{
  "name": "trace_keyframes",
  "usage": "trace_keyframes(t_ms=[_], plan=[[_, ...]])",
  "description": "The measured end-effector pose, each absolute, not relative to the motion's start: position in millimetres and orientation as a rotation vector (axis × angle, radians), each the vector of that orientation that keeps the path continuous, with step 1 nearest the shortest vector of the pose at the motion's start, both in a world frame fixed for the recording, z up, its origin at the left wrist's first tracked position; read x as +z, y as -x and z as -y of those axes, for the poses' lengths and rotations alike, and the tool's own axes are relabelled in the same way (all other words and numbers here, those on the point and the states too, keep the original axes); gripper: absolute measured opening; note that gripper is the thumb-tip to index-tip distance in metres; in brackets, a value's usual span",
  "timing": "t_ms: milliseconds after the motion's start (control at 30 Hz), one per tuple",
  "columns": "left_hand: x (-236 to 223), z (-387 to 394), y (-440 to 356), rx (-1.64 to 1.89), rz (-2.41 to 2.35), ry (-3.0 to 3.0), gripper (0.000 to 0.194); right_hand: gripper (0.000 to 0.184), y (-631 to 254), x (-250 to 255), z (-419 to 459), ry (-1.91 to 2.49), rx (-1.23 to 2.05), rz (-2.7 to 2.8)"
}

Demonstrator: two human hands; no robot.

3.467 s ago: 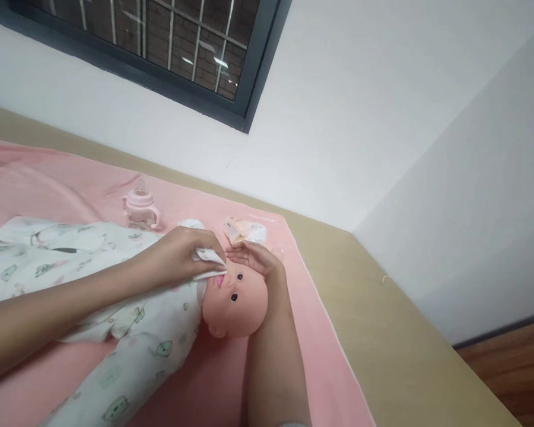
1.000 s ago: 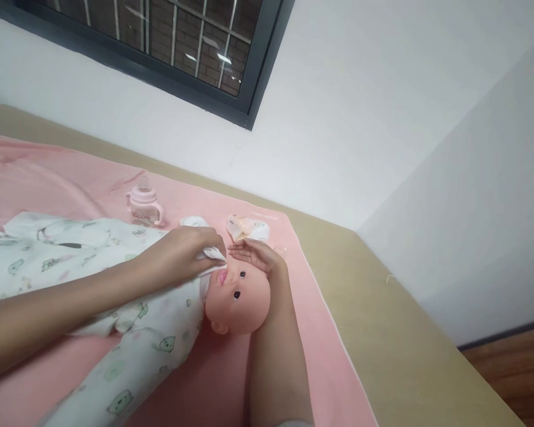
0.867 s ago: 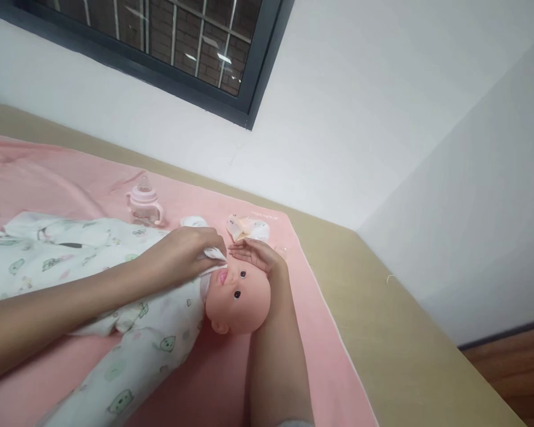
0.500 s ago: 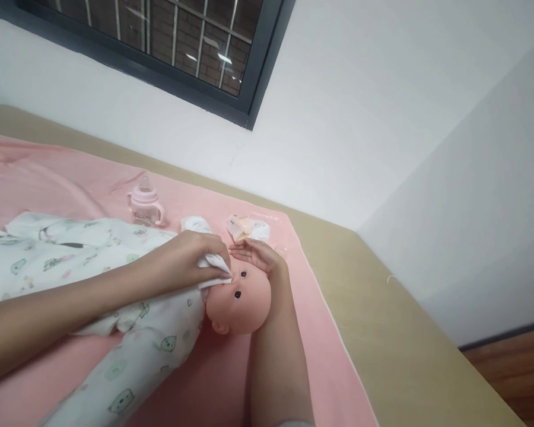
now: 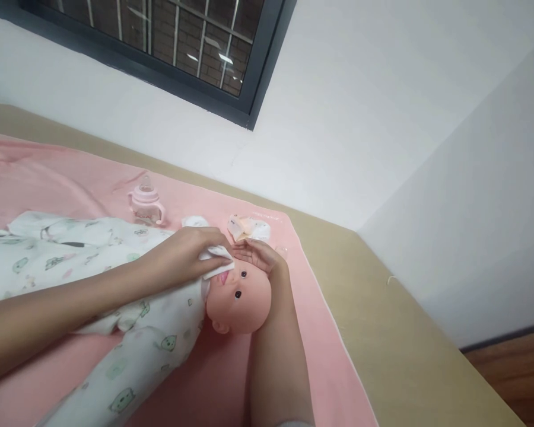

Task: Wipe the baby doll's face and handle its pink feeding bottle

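A baby doll (image 5: pixel 242 305) with a bald head lies on its back, dressed in a white romper (image 5: pixel 160 341) printed with green animals. My left hand (image 5: pixel 196 252) pinches a folded white wipe (image 5: pixel 217 261) and holds it against the doll's cheek beside the pink mouth. Around the crown of the head bends my right forearm. My right hand (image 5: pixel 258 255) lies along the far side of the head, fingers stretched out and holding nothing. Just beyond those fingers is a crumpled peach and white item (image 5: pixel 249 228) whose kind I cannot make out.
A pink baby bottle (image 5: pixel 146 203) with two handles stands beyond the doll's body. Everything rests on a pink sheet (image 5: pixel 311 320) over a tan surface (image 5: pixel 365 314). A white wall (image 5: pixel 338 118) with a dark-framed window (image 5: pixel 249 89) rises behind.
My left hand has shifted the wipe slightly toward the far side of the doll's face, so the mouth now shows. My right hand stays in place.
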State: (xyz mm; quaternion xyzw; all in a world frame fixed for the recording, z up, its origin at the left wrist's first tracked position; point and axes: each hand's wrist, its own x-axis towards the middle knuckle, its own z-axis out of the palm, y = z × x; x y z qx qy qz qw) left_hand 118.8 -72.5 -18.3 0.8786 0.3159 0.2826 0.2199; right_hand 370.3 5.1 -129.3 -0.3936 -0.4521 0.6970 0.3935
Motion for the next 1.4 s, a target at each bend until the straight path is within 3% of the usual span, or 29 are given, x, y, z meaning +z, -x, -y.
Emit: trace_keyframes(t_ms=[233,433,567,767,1000,1233,1400], plan=[[-11.7,52.2,-101.5,0.708,-0.886,-2.363,0.038,0.033,-370.8,-70.8,11.6,1.027,1.727,1.529],[-7.8,44.1,-96.9,0.802,-0.938,-2.324,0.044,0.021,-345.2,16.3,53.7,1.037,1.354,2.060],[-8.9,43.1,-96.4,0.862,-0.884,-2.301,0.040,0.018,-318.0,38.5,72.8,1.086,1.139,2.281],[-6.4,47.3,-99.0,0.881,-0.833,-2.242,0.030,0.024,-307.7,40.1,75.0,1.263,1.003,2.322],[-7.9,34.5,-92.0,0.871,-0.851,-2.011,0.038,0.028,-331.0,36.8,70.8,1.271,1.106,2.105],[6.6,22.0,-66.6,0.961,-1.030,-1.969,0.039,0.028,-363.4,-5.5,33.6,1.365,0.871,1.532],[14.9,13.1,-49.6,1.065,-1.047,-1.898,0.043,0.028,-367.5,-41.3,7.0,1.277,0.896,1.364]])
